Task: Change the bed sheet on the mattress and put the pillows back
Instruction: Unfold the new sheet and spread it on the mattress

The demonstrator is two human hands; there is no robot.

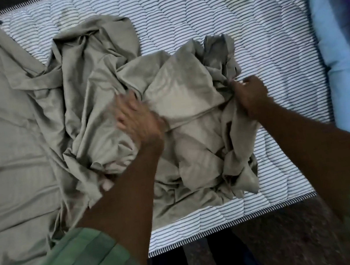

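Observation:
A grey-beige bed sheet (96,80) lies bunched in the middle of a white mattress (206,6) with thin dark stripes; its left part is spread flat over the mattress's left side. My left hand (137,120), blurred, lies on the crumpled heap with its fingers pointing away from me; whether it grips cloth I cannot make out. My right hand (248,94) pinches a fold of the sheet at the heap's right edge. No pillows are in view.
The mattress's near edge (231,224) runs across the lower middle, with dark floor (291,240) below it. A light blue and purple surface (343,35) borders the mattress on the right. Two yellowish stains mark the bare mattress near the far edge.

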